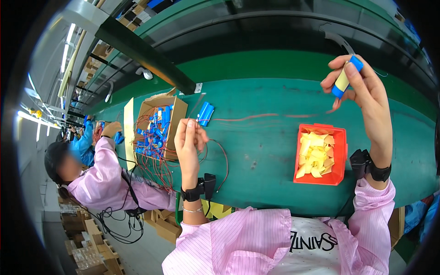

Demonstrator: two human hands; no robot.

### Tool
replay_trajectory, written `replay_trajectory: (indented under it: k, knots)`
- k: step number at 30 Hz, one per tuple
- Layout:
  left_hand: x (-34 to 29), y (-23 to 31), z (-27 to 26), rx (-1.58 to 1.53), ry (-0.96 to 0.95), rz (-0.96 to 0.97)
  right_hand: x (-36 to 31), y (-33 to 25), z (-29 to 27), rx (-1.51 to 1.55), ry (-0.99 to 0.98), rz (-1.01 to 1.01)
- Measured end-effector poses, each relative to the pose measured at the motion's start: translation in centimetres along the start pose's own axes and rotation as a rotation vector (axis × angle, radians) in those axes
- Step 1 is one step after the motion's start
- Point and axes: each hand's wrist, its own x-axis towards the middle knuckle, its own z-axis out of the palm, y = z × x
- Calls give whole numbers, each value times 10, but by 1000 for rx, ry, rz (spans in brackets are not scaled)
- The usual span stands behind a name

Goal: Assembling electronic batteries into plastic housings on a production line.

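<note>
Up at the right, my right hand grips a blue battery pack with a pale yellow strip across its middle. A thin red wire stretches from near that pack leftward to my left hand. The left thumb and fingers are pinched together at the wire's other end, whose tip is hard to make out. Just beyond those fingers, blue battery packs lie on the green bench. A darker red wire curves over the bench beside my left wrist.
A cardboard box of blue packs and tangled red wires stands left of my left hand. A red bin holds yellow paper pieces. A co-worker in pink works at the left. A green post rises behind the box.
</note>
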Motion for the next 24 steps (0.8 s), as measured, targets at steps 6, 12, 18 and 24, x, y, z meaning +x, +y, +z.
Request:
replay_trajectory:
  k: [6,12,18,24]
  knots:
    - [5,-4,11,157,-80,-5,3,-1,-8,45,77,10]
    - [2,-2,16,87,-84,12,3,-6,-5,54,78,22]
    - [3,-3,10,55,-52,-65,2,-8,-7,37,103,12]
    - [1,0,15,1016,-328,71,5,-10,-37,108,297,-143]
